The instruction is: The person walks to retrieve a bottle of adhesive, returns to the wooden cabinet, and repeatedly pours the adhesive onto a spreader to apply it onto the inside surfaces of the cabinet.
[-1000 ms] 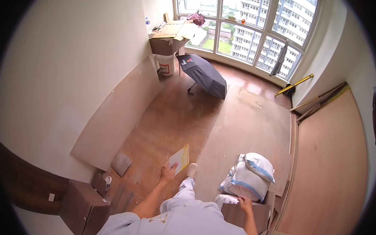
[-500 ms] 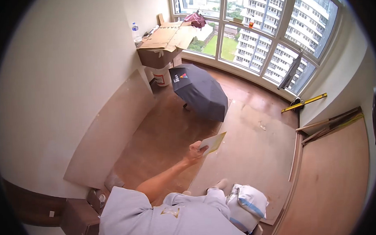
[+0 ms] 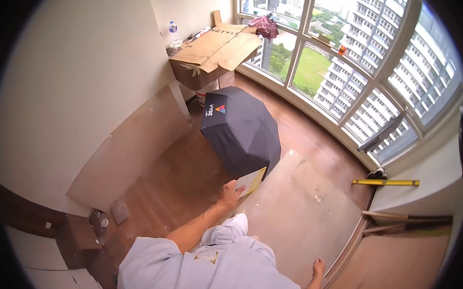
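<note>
My left hand (image 3: 229,194) grips a flat, white rectangular sheet with a yellow edge (image 3: 250,182); its exact kind is unclear. Just beyond the sheet, an open black umbrella (image 3: 241,129) with "VYBE" lettering rests on the floor, canopy toward me. The sheet overlaps the canopy's lower edge in view, and I cannot tell whether they touch. At the lower right, my right hand (image 3: 318,268) hangs low beside my body with its fingers curled, and nothing shows in it.
Cardboard (image 3: 218,47) and a water bottle (image 3: 173,34) top a brown box by the window. A thin board (image 3: 134,137) leans on the left wall. A pale panel (image 3: 305,213) covers part of the floor. At right lie a yellow level (image 3: 386,182) and wooden boards (image 3: 398,251).
My view has turned and moved forward, nearer the umbrella. My right hand has come into view, and the white bag at my side has left it. My left hand still holds the sheet.
</note>
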{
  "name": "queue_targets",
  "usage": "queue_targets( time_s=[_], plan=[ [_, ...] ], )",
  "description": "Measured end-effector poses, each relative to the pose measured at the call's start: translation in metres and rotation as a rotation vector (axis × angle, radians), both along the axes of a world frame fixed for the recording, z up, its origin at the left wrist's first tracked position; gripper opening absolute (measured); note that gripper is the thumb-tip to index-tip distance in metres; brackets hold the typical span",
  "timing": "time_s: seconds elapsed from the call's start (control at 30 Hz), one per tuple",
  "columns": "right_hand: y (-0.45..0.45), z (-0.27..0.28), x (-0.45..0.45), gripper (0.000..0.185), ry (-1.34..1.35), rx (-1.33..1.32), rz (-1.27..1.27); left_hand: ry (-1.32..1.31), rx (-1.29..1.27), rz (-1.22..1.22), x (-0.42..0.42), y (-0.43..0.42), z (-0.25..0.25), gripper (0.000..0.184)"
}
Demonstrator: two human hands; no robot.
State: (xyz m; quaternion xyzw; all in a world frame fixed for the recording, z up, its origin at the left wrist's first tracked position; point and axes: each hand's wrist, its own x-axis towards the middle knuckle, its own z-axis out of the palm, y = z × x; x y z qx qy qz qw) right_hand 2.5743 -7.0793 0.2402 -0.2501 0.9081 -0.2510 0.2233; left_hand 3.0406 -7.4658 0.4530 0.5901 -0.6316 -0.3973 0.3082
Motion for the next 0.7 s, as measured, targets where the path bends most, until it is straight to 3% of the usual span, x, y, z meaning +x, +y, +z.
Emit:
queue_targets(
  time_s=[0.1, 0.2, 0.3, 0.4, 0.6, 0.7],
  plan=[
    [-0.091, 0.037, -0.046, 0.018, 0.090, -0.129, -0.007, -0.012, 0.018, 0.052, -0.023, -0.047, -0.038, 0.030],
    [-0.156, 0.041, -0.053, 0.020, 0.172, 0.021, 0.102, -0.016, 0.007, 0.081, -0.064, -0.111, -0.053, 0.032],
    [-0.185, 0.035, -0.025, 0.026, 0.132, 0.284, 0.218, -0.006, -0.028, 0.045, -0.118, -0.181, -0.044, 0.033],
    [-0.215, 0.022, 0.002, 0.028, -0.076, 0.412, 0.253, 0.061, -0.135, -0.060, -0.174, -0.254, -0.020, 0.035],
    [-0.267, 0.024, -0.018, 0.031, -0.139, 0.509, 0.305, 0.197, -0.199, -0.163, -0.243, -0.344, 0.027, 0.032],
    [-0.299, 0.022, -0.056, 0.033, -0.141, 0.531, 0.321, 0.308, -0.328, -0.133, -0.274, -0.384, 0.008, 0.030]
  ],
)
